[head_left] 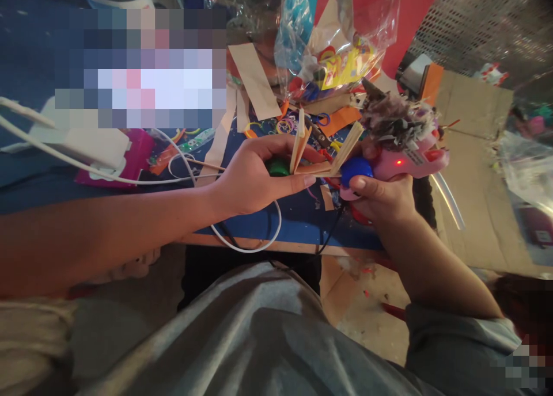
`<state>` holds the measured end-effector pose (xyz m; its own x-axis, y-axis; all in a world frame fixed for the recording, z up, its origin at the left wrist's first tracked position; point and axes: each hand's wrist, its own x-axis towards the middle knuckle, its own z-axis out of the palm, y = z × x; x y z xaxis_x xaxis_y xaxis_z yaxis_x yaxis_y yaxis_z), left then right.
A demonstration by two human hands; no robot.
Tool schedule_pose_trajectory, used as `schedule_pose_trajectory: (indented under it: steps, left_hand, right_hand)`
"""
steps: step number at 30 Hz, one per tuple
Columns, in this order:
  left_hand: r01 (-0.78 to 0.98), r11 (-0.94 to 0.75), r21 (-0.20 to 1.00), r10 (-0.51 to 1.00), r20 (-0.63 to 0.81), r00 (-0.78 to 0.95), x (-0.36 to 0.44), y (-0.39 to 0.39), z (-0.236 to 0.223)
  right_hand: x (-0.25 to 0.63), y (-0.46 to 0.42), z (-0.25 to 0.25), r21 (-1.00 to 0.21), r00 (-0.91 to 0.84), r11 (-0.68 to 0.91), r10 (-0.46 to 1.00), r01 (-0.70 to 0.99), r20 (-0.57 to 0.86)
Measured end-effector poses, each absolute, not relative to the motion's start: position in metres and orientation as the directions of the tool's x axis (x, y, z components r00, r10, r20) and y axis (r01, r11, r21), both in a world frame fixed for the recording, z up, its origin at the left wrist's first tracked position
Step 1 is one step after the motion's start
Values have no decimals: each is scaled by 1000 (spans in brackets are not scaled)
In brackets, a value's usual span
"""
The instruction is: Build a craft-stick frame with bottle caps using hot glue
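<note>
A small craft-stick frame (316, 169) with upright stick pieces and a round green piece (279, 167) and blue piece (356, 172) at its ends spans my hands. My left hand (259, 174) is closed around the green end, its thumb along the lower stick. With my right hand (384, 197) I pinch the blue end, thumb at its lower edge. A pink glue gun (410, 163) with a lit red light sits right against that hand; whether my palm grips it is hidden. A clear glue stick (448, 202) shows beside it.
White cables (129, 180) run in from the left across the blue tabletop (289, 220). Scissors, rubber bands and paper strips (254, 80) clutter the back. A plastic bag (341, 56) lies behind, cardboard (475, 171) to the right. Another person's hand (136, 266) shows below the table edge.
</note>
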<state>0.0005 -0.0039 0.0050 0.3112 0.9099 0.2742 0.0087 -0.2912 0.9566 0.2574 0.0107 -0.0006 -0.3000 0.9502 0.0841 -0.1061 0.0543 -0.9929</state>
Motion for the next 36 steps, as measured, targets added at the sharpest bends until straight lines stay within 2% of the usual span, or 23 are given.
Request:
schedule_pose_trajectory:
  steps: [7,18,25,36]
  left_hand:
    - [-97,-213,972,912,234,337,3,-4,1]
    - [-88,-181,979,912,201,358,2,-4,6]
    - [-82,-163,983,915,182,359,4,-6,7]
    - [-60,-169,984,917,179,357,3,-6,9]
  right_hand:
    - [252,11,2,-993,-273,49,959,-107,77]
    - [248,11,5,-985,-240,53,966,-164,92]
    - [244,10,7,-992,-240,73,966,-106,97]
    - [247,8,4,-989,-224,105,966,-104,126]
